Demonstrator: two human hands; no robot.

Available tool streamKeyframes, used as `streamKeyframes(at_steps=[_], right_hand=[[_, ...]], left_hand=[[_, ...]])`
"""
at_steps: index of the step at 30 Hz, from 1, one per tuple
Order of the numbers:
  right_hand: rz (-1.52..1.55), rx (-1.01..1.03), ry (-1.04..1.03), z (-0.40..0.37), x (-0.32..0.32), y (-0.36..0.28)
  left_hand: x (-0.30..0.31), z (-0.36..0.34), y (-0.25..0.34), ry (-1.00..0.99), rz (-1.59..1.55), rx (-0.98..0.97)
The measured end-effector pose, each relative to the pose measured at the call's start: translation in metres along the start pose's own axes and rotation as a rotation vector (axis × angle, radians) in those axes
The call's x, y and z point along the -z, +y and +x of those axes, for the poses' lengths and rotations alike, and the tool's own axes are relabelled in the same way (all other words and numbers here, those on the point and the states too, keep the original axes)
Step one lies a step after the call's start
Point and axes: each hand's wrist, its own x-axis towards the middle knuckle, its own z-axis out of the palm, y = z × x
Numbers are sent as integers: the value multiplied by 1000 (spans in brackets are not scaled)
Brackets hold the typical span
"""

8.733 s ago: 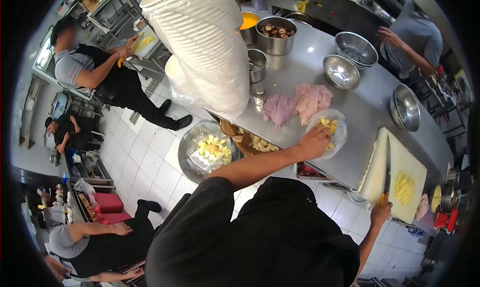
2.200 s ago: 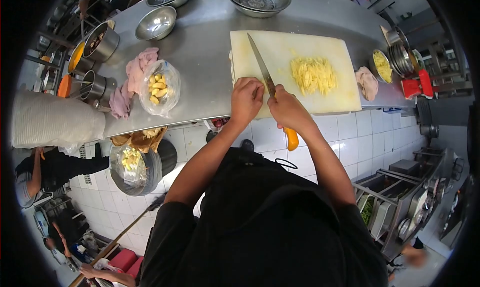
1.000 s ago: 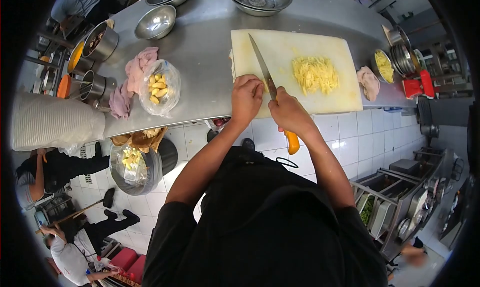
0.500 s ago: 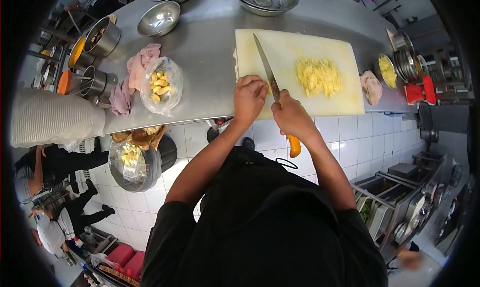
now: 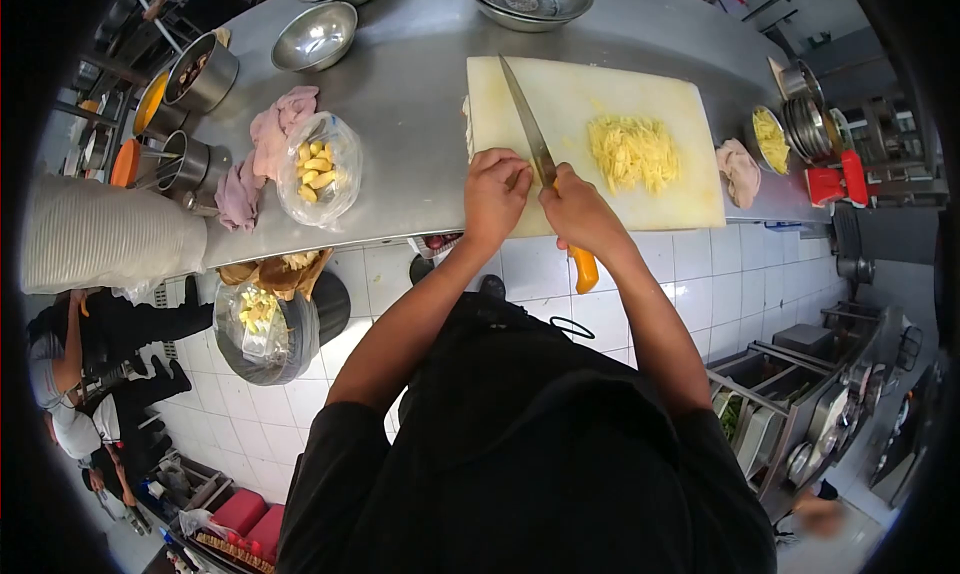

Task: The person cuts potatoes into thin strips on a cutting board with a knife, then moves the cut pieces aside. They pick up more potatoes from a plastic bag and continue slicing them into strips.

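My right hand (image 5: 580, 210) grips a long knife (image 5: 530, 116) near the blade's base, and its orange handle (image 5: 584, 271) sticks out below. The blade points up and left over a white cutting board (image 5: 520, 209). Beside the blade, my left hand (image 5: 497, 196) has its fingers pinched together at the board's left part; what they hold is too small to make out. On the board's right half lies a pile of thin yellow strips (image 5: 636, 152). To the left, a clear plastic bag (image 5: 330, 206) on the steel counter holds several peeled yellow pieces (image 5: 316, 166).
Pink cloths (image 5: 270, 144), metal bowls (image 5: 314, 37) and pots (image 5: 205, 74) stand left and behind. A bowl of yellow strips (image 5: 770, 139) and a red object (image 5: 853, 178) are at right. Below the counter edge sits a lined bin (image 5: 270, 359). Other people (image 5: 110, 414) are at far left.
The view has shifted slightly. My right hand and the knife handle sit a little higher, with the knife still beside my left fingers. People at the far left have changed position.
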Motion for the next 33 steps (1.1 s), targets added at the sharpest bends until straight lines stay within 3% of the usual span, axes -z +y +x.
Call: streamKeyframes(at_steps=[18,21,33], right_hand=[[-18,-38,11,-14,-9,-5],[-10,47,78,10,-23,12],[-11,-39,-5,-22,0,-15]], left_hand=[[1,1,2,6,-6,-10],[1,1,2,2,-27,15],[1,0,1,10,9,-38]])
